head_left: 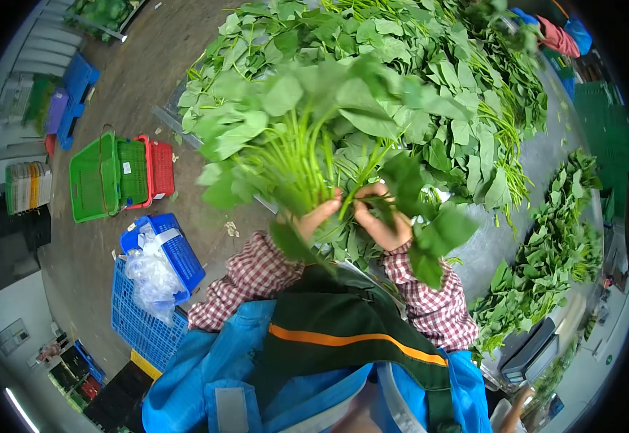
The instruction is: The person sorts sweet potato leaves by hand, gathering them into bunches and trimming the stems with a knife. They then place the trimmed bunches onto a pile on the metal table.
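My left hand is closed around the lower stems of a large bunch of leafy greens, whose heart-shaped leaves fan out upward and blur at the edges. Close beside it, my right hand has its fingers bent round a few leafy stems, with leaves hanging over the back of the hand and wrist. The two hands' fingertips nearly meet at the stem ends. Behind the bunch, a thick heap of the same greens covers the metal table.
Another row of greens lies along the right side, near a scale-like device. To the left on the floor are a green crate, a red crate and a blue basket with plastic bags. A co-worker's sleeve shows top right.
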Demonstrator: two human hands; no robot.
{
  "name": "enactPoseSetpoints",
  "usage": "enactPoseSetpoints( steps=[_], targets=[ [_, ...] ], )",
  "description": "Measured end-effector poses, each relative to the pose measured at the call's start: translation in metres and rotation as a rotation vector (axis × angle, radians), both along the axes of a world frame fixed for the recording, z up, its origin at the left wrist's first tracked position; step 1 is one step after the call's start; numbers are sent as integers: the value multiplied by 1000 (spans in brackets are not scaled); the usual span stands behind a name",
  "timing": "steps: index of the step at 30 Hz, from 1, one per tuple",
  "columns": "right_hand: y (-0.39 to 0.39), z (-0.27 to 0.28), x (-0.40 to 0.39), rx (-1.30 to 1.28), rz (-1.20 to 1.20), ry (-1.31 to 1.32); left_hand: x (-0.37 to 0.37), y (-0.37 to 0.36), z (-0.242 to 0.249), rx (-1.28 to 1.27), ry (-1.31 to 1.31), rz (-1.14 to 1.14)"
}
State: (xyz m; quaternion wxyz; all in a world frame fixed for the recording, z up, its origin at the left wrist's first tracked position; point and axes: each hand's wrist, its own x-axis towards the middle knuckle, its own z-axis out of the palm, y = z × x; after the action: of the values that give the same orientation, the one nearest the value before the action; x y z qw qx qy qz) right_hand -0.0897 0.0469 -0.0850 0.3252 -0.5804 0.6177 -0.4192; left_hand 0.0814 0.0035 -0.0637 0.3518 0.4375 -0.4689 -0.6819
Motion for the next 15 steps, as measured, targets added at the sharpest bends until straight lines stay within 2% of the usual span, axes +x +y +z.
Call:
enactPoseSetpoints(
  steps=[1,3,4,5,6,8,9,10,12,13,14,15],
  targets=[
    [-2,2,-1,-44,131,-21,-8,3,-1,-54,-11,64],
    [-14,21,-9,-153,361,-57,-7,4,-15,201,159,132],
    [-14,23,-10,-99,370,-75,-8,5,-17,333,244,163],
    [-10,19,-7,-106,346,-114,-10,6,-11,349,231,192],
    [-5,15,-3,-111,324,-156,-10,8,-16,264,177,203],
    [-2,25,2,-169,324,-46,-11,9,-18,89,64,233],
    [-2,32,4,-204,329,8,-16,11,-16,137,147,307],
    [-2,40,-1,-255,476,-86,-22,4,-4,234,216,377],
    [15,48,-1,-145,589,12,-16,-20,18,372,355,565],
    [23,44,-3,74,567,-76,-3,-30,23,211,266,486],
    [37,28,-16,360,494,36,3,-38,25,79,296,489],
    [28,28,-17,466,376,118,5,-44,38,121,265,566]
  ],
)
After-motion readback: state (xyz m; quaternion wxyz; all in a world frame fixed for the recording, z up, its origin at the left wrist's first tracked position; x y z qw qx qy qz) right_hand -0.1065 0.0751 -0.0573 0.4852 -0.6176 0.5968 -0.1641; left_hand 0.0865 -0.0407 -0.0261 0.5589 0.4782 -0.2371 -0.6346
